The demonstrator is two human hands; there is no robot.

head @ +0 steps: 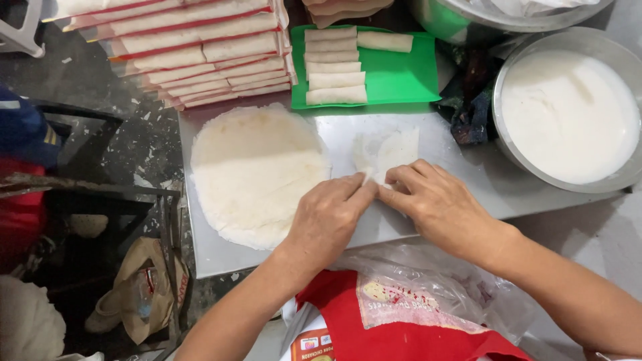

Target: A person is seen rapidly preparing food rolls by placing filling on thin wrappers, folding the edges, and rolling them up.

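Observation:
A thin pale wrapper [389, 151] lies on the metal work surface [468, 167], partly folded. My left hand [328, 217] and my right hand [435, 200] meet at its near edge, fingertips pinching and folding the sheet over. What lies under the fold is hidden. To the left sits a round stack of wrappers [254, 174]. Several finished pale rolls [334, 67] are lined up on a green cutting board [401, 80] behind.
A large metal bowl of white liquid [568, 113] stands at the right. Wrapper packets with red edges [200, 47] are piled at the back left. A clear plastic bag [428, 294] and a red package lie near me. Dark chairs and a brown bag [144, 287] stand left.

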